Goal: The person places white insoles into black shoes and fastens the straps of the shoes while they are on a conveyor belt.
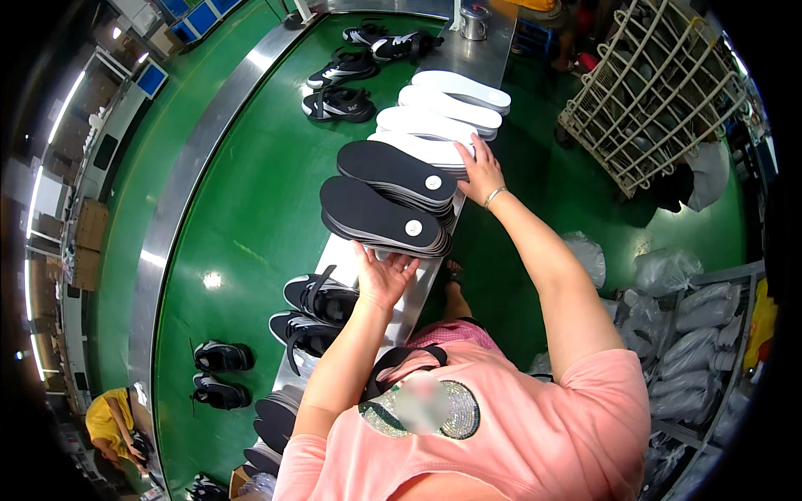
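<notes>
Two stacks of black insoles [372, 209], each with a round white sticker at one end, lie side by side on a narrow metal ledge [422, 288]. My left hand [384, 280] is palm up at the near side of the closer stack, fingers spread and fingertips at its lower edge. Just beyond lie several stacks of white insoles [426, 123]. My right hand [482, 171] reaches to the right-hand ends of the nearest white insoles, beside the far black stack. Its fingers are apart, and a bracelet circles the wrist.
Black shoes [322, 301] and more dark insoles [276, 422] sit nearer on the ledge. Other shoes [338, 104] stand on the green surface to the left. A metal pot [474, 22] is at the far end. A wire cage cart [652, 92] and bagged goods [689, 334] are right.
</notes>
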Demonstrator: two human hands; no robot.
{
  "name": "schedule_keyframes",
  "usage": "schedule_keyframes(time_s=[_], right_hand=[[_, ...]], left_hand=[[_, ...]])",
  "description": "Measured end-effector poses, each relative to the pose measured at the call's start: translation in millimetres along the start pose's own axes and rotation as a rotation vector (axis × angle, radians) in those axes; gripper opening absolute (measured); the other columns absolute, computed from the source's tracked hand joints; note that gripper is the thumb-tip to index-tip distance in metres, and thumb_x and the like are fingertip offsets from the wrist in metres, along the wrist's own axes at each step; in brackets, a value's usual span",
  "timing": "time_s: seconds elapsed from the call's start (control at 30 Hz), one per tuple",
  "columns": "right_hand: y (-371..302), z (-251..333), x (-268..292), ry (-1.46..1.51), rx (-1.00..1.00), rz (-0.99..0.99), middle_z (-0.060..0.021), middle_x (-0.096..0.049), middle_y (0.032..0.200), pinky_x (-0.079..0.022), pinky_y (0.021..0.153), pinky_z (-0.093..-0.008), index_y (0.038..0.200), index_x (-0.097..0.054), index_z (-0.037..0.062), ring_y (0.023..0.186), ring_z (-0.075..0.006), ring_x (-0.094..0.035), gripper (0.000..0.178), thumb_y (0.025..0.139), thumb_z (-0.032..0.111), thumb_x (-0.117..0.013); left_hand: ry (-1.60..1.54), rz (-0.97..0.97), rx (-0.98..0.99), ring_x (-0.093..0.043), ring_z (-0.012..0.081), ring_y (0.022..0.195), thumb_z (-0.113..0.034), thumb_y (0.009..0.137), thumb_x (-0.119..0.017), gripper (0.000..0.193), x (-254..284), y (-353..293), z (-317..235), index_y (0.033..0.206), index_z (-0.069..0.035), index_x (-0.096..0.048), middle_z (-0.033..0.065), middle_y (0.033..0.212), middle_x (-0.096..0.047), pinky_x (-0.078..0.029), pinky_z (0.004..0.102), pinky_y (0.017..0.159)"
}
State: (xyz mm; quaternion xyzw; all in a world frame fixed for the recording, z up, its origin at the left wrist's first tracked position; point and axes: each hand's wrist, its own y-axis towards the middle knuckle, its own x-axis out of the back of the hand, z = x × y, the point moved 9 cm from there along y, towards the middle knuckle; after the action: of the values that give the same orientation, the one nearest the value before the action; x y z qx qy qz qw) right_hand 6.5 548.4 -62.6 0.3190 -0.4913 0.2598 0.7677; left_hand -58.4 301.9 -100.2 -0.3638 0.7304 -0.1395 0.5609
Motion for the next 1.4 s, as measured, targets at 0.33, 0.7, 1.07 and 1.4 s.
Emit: schedule_keyframes(time_s=[0.33, 0.7, 1.07, 1.4], right_hand=[[-14, 59, 118, 0.463, 0.23, -0.375, -0.0171, -0.05, 0.112, -0.036, 0.093, -0.0372, 0.103, -0.055, 0.0025, 0.107, -0.0316, -0.046, 0.029, 0.075, 0.01, -0.059], [-40, 228, 66, -0.058, 0.431, 0.175, -0.0088, -0.059, 0.096, -0.045, 0.071, -0.041, 0.091, -0.059, 0.0082, 0.086, -0.0276, -0.057, 0.044, 0.068, 0.045, -0.066], [-45, 263, 91, 0.119, 0.459, 0.193, -0.0123, -0.057, 0.091, -0.044, 0.073, -0.0354, 0.087, -0.057, 0.0042, 0.085, -0.0278, -0.056, 0.027, 0.069, 0.022, -0.067], [-217, 375, 34, -0.396, 1.457, 0.577, -0.0045, -0.054, 0.086, -0.047, 0.06, -0.0317, 0.073, -0.065, 0.0083, 0.075, -0.0207, -0.056, 0.011, 0.067, 0.015, -0.059]], left_hand=[[0.626, 0.156, -0.156, -0.051, 0.0194, 0.102, -0.034, 0.086, -0.053, 0.048, 12, -99, -26, 0.119, 0.0, -0.043, 0.0115, 0.113, -0.051, -0.043, 0.0298, 0.082], [1.396, -0.619, -0.798, -0.056, 0.0229, 0.055, -0.029, 0.074, -0.066, 0.029, 118, -213, -102, 0.07, -0.002, -0.058, 0.009, 0.06, -0.057, -0.044, 0.0325, 0.055], [1.741, -0.796, -1.181, -0.047, 0.0312, 0.094, -0.023, 0.067, -0.069, 0.05, 123, -201, -113, 0.107, -0.003, -0.047, 0.0155, 0.1, -0.05, -0.039, 0.0386, 0.082], [1.128, -0.486, -0.979, -0.059, 0.0227, 0.072, -0.01, 0.078, -0.058, 0.012, 159, -172, -156, 0.084, 0.001, -0.061, 0.0118, 0.078, -0.062, -0.045, 0.032, 0.064]])
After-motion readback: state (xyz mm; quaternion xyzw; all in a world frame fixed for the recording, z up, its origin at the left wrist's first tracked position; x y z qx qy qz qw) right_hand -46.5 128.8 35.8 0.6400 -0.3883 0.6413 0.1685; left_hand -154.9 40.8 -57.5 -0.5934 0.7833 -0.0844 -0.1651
